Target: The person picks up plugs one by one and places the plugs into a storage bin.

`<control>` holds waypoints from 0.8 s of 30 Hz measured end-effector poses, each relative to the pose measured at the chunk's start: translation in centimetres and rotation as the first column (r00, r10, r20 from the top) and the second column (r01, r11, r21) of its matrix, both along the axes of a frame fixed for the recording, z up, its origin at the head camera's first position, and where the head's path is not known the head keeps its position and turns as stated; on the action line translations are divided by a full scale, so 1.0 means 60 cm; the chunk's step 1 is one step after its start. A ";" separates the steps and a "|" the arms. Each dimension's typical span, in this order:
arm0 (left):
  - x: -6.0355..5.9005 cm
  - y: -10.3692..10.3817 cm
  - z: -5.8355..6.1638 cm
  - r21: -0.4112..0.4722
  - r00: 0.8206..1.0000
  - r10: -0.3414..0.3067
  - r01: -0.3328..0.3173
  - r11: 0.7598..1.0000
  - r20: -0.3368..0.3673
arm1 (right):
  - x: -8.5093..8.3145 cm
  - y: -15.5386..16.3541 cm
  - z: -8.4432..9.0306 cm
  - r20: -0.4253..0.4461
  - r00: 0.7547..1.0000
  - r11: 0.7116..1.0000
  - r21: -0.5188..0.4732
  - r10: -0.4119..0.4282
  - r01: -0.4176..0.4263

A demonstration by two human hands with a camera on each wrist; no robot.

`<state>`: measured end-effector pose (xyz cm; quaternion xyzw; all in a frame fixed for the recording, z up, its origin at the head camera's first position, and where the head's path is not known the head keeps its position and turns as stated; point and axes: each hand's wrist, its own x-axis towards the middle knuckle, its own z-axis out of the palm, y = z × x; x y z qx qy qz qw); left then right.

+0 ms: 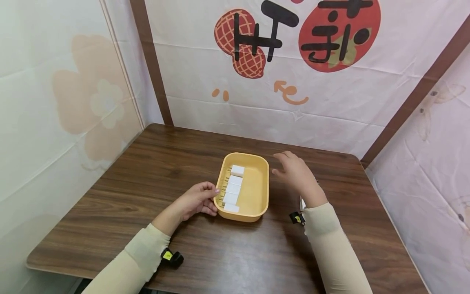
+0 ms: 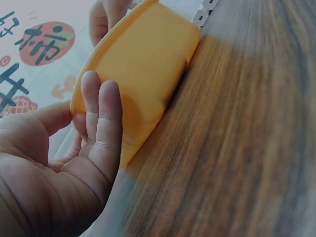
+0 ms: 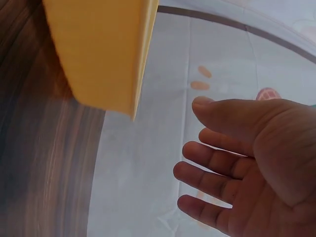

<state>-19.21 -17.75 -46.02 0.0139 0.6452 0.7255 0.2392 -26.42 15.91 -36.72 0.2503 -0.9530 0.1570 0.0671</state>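
Note:
A yellow rectangular tray [image 1: 253, 192] sits on the wooden table. Along its left side, inside, several white plug-like blocks [image 1: 233, 188] lie in a row, metal prongs pointing left. My left hand [image 1: 198, 200] pinches the tray's left rim, thumb over the edge; in the left wrist view two fingers [image 2: 108, 113] extend along the outer wall. To the right of the tray my right hand [image 1: 295, 171] hovers above the table, apart from the tray and holding nothing. Its fingers are loosely spread in the right wrist view.
Beyond the tray in the left wrist view is a white piece with square openings [image 2: 200, 19], mostly cut off. A white object [image 1: 302, 203] shows beside my right wrist, largely hidden by the arm. Printed fabric walls [image 1: 279, 118] stand behind the table [image 1: 176, 155].

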 end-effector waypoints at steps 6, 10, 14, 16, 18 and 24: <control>-0.001 0.000 0.001 -0.006 1.000 0.009 -0.009 1.000 -0.001 | -0.009 0.023 0.004 0.035 0.999 1.000 0.002 -0.027 0.027; 0.000 -0.001 -0.001 -0.010 1.000 0.012 -0.012 1.000 0.001 | -0.017 0.037 0.002 0.061 0.997 0.999 0.022 -0.041 0.040; -0.001 0.000 -0.004 0.001 1.000 0.012 -0.012 1.000 -0.008 | -0.025 0.051 -0.003 0.060 0.996 0.997 0.056 -0.058 0.055; -0.002 0.001 -0.005 0.005 1.000 0.010 -0.010 1.000 -0.008 | -0.028 0.057 -0.006 0.066 0.995 0.995 0.069 -0.070 0.065; -0.001 0.002 -0.005 0.007 1.000 0.008 -0.008 1.000 -0.007 | -0.032 0.062 -0.011 0.074 0.994 0.994 0.079 -0.079 0.073; 0.002 0.004 -0.004 0.009 1.000 0.009 -0.009 1.000 -0.006 | -0.037 0.078 -0.021 0.082 0.990 0.991 0.081 -0.113 0.106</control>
